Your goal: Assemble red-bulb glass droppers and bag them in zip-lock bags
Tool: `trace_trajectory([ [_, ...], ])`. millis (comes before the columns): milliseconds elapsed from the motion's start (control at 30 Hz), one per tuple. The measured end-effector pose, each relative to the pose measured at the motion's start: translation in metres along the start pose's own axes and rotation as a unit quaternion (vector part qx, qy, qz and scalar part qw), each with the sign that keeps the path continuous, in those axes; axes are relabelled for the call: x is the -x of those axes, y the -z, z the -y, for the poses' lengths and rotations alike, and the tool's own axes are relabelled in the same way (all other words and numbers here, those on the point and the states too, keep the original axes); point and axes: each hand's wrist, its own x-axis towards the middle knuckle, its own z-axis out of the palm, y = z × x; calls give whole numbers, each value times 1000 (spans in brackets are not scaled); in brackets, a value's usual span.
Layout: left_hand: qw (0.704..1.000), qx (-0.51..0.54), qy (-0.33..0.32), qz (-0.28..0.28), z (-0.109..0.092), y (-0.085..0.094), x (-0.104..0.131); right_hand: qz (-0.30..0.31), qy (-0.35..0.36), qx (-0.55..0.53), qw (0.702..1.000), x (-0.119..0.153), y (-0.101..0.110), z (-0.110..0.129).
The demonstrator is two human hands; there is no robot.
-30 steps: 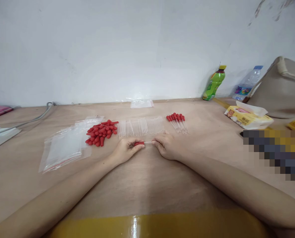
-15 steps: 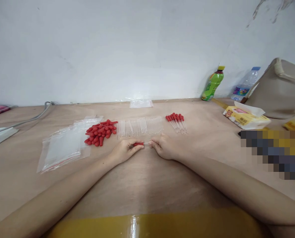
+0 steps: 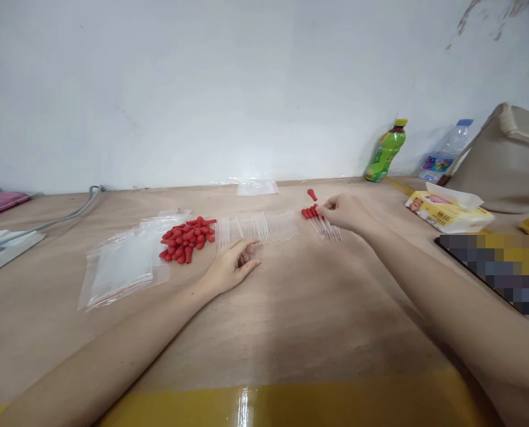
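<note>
My left hand (image 3: pixel 234 265) rests on the table with thumb and fingers apart and nothing between them. It lies just below a row of clear thin tubes (image 3: pixel 273 226), right of a heap of red rubber bulbs (image 3: pixel 187 238). Over the right group of tubes capped with red bulbs (image 3: pixel 324 226) is my right hand (image 3: pixel 342 212), its thumb and fingers pinched together at the red ends. What the pinch holds, if anything, is too small to tell. A separate red bulb (image 3: pixel 312 194) sits just above that group.
Clear zip bags (image 3: pixel 120 267) lie at the left, near a grey cable (image 3: pixel 75 210). Another clear bag (image 3: pixel 258 188) is by the wall. At the right are a green bottle (image 3: pixel 386 151), a clear bottle (image 3: pixel 446 151), a yellow tissue pack (image 3: pixel 446 214) and a beige bag (image 3: pixel 500 160).
My right hand has moved right and away from my left hand, to the capped tubes. My left hand has opened and no longer holds the red bulb. A separate red bulb now shows above the group.
</note>
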Motion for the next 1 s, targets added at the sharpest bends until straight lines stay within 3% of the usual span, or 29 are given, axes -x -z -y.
trace_trajectory([
  [200, 1000, -23, 4, 16, -2, 1, -2, -20, -82, 42, 996, -13, -13, -33],
  [600, 999, -5, 16, 30, -3, 2, -2, 31, -88, 100, 991, -11, -15, -43],
  [800, 999, 1, 18, 34, -2, 1, -2, -19, -57, 67, 996, -2, -23, -20],
  [933, 999, 0, 14, 34, -1, 1, -3, 29, -8, 47, 998, -4, -37, 6],
  [1000, 999, 1, 11, 33, -1, 1, -2, 58, -28, 61, 996, -10, -43, 17],
])
